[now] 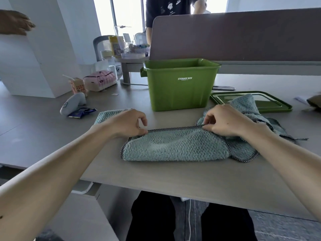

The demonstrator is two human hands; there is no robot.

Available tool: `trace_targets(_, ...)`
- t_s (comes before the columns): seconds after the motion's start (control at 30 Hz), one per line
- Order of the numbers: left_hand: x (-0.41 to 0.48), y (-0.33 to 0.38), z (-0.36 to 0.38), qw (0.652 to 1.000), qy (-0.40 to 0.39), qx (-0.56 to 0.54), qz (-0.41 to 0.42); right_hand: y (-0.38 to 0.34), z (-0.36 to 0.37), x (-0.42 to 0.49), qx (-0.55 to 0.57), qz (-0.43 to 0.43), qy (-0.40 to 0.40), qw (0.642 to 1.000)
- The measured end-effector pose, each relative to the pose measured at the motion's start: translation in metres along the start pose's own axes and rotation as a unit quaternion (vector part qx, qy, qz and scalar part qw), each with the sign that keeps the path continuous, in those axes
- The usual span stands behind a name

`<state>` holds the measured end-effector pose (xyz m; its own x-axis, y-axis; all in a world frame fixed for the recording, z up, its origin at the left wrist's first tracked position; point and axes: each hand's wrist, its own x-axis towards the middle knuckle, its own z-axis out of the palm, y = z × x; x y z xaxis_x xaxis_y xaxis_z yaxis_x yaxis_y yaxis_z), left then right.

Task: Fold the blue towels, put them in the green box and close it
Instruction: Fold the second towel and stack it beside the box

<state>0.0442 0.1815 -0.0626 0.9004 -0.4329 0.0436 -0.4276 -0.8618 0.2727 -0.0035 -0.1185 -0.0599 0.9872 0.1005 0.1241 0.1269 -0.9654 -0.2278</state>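
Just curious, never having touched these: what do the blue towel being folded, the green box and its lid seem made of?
The blue towel looks like soft, matte terry or microfibre: nubbly pile that dimples, with checked woven trim. The green box seems moulded plastic, semi-gloss: smooth walls, rolled rim, printed white lettering. Its lid, lying beside it, looks the same plastic, glossier, reflecting light.

Left hand (129, 123), right hand (225, 121): fingertip pinches.

A grey desk (52, 119), taupe divider (243, 35), and bright, perhaps overexposed, windows (128, 11).
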Motion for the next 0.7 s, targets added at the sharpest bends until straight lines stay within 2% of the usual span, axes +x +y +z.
trace_targets(0.2, 0.011, 0.006, -0.002, 0.993, -0.102, 0.059, -0.021, -0.003, -0.011, 0.004, -0.018, -0.017, -0.104, 0.994)
trace_targets(0.33, 0.015, 0.007, -0.009, 0.990, -0.120, 0.065, -0.025, -0.001, -0.012, 0.009, 0.000, -0.030, -0.094, 0.995)
trace_targets(0.43, 0.012, 0.005, -0.016, 0.994, -0.105, 0.012, -0.015, -0.002, -0.015, 0.011, 0.024, -0.043, -0.034, 0.998)
trace_targets(0.5, 0.008, 0.003, -0.021, 0.994, -0.091, -0.063, -0.024, -0.004, -0.016, 0.013, 0.035, -0.051, 0.002, 0.998)
trace_targets(0.6, -0.001, -0.007, -0.030, 0.977, -0.068, -0.197, -0.040, -0.008, -0.016, 0.017, 0.040, -0.061, 0.021, 0.997)
trace_targets(0.7, -0.011, -0.017, -0.037, 0.966, -0.049, -0.252, -0.031, -0.013, -0.017, 0.021, 0.048, -0.074, 0.026, 0.996)
